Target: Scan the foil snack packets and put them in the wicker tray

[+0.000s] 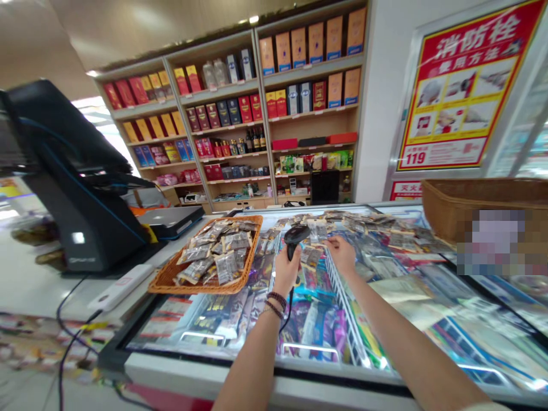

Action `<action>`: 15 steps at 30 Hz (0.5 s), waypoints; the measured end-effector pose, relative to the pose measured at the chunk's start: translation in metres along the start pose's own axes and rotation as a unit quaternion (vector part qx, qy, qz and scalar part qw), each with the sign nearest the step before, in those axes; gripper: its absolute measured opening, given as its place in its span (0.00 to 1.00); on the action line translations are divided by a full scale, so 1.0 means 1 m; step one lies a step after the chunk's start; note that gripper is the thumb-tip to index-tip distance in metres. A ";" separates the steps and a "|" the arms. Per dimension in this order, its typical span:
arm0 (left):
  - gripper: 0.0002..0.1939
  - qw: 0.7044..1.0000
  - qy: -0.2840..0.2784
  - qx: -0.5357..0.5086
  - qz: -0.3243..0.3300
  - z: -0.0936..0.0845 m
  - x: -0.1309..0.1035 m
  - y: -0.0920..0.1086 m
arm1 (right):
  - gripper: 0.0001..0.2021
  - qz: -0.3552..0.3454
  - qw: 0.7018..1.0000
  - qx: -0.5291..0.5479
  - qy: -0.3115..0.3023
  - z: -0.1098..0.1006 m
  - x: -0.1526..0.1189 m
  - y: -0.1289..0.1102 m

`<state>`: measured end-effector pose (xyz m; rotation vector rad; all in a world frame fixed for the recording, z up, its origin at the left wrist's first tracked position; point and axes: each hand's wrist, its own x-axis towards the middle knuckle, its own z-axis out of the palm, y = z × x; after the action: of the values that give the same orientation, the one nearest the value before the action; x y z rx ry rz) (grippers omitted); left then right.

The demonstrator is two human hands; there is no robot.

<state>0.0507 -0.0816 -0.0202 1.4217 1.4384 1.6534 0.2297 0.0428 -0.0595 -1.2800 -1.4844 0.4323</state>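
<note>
My left hand [287, 269], with dark beads at the wrist, is wrapped round the handle of a black handheld scanner [296, 233]. Its cable hangs down past the wrist. To the right, my right hand [341, 252] has its fingers pressed together at the edge of a small clear packet [317, 230]. Another packet [311, 257] lies between the hands on the glass lid of a freezer [299, 347]. More such packets [402, 238] are spread along the back of the glass. An orange woven basket [245, 281] to the left holds several similar packets [228, 265].
A black terminal [88, 211] and a white power strip [122, 287] stand on the left counter. At the right back is a brown basket [445, 212]. Shelves of boxes [246, 108] line the wall behind. Cables [64, 342] hang at the lower left.
</note>
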 end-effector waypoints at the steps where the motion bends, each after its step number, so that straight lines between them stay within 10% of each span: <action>1: 0.25 1.000 0.009 -0.001 -0.001 -0.001 0.000 0.001 | 0.06 0.008 1.000 0.002 0.002 0.000 0.001 0.001; 7: 0.26 0.995 0.092 -0.024 -0.013 -0.036 0.014 0.020 | 0.12 0.112 0.987 0.113 0.007 0.020 0.012 -0.003; 15: 0.24 0.977 0.192 0.093 -0.028 -0.155 0.031 0.050 | 0.09 0.120 0.927 0.348 -0.067 0.119 0.039 -0.099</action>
<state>-0.0896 -0.1271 0.0554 1.1815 1.8702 1.8711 0.0861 0.0831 -0.0038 -0.8605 -1.1192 1.1169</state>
